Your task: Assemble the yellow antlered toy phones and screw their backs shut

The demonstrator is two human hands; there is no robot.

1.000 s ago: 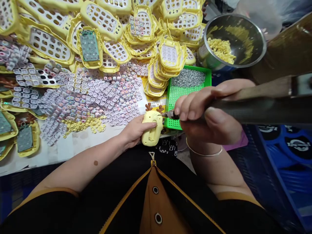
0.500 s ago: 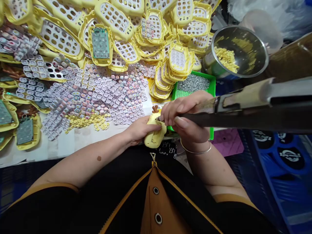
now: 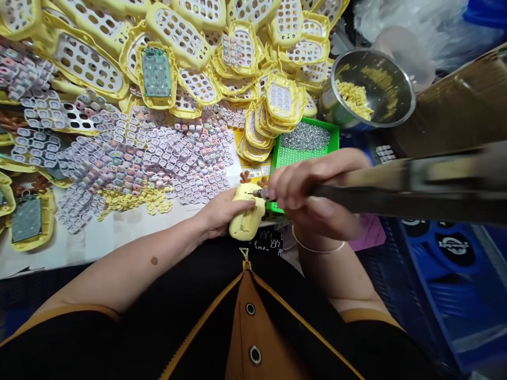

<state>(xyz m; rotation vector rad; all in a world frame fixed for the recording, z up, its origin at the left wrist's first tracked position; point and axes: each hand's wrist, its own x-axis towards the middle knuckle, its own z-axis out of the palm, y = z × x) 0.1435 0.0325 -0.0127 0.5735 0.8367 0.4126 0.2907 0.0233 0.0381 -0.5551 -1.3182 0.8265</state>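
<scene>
My left hand (image 3: pixel 222 211) is closed around a yellow toy phone (image 3: pixel 244 224) with small brown antlers, thumb lying across its back. In my right hand (image 3: pixel 317 192) is a long dark electric screwdriver (image 3: pixel 396 195), gripped near its front end and blurred towards the right edge. The screwdriver's metal bit points left at the upper part of the phone's back; I cannot tell whether it touches a screw. Just beyond the phone sits a green tray (image 3: pixel 335 138) with a heap of small silver screws (image 3: pixel 304 135).
Yellow phone shells (image 3: pixel 178 34) are piled along the back. Rubber keypads (image 3: pixel 170 148) and small yellow pieces (image 3: pixel 134 203) cover the table's middle. A steel bowl (image 3: pixel 410 100) with yellow parts stands back right, beside a cardboard box (image 3: pixel 455 100). Blue crates (image 3: pixel 467 306) are at the right.
My right hand and the screwdriver have drawn back to the right, so more of the bit shows. My left hand still holds the phone. The whole view has shifted slightly.
</scene>
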